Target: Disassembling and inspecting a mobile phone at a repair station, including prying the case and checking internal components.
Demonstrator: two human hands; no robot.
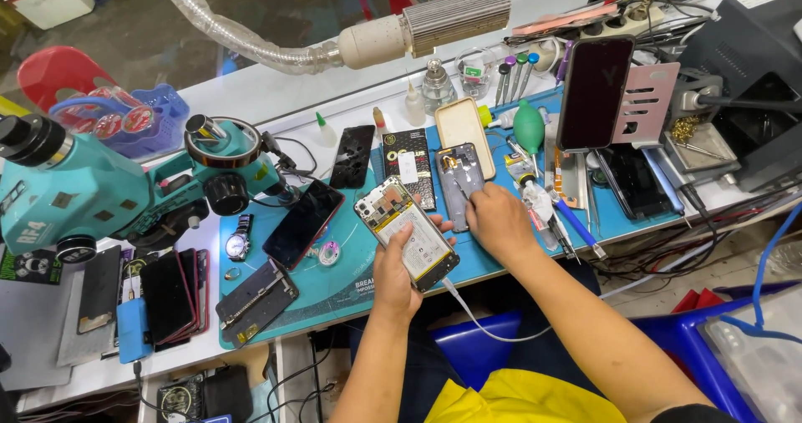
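Observation:
My left hand (396, 268) holds an opened phone (407, 233) with its back cover off, the white battery and circuit board showing; a white cable (484, 323) runs from its lower end. My right hand (498, 219) rests just right of it on the blue work mat (351, 281), fingertips touching a grey phone back frame (456, 181) that lies on the mat. Whether the fingers pinch a small tool or part, I cannot tell.
A teal microscope (100, 189) stands at left, with several phones (171, 296) below it. A dark phone (302, 222), a wristwatch (238, 241), a tan case (464, 131), a green blower (528, 127), screwdrivers (516, 72) and a propped phone (594, 93) crowd the bench. A soldering station (743, 97) is at right.

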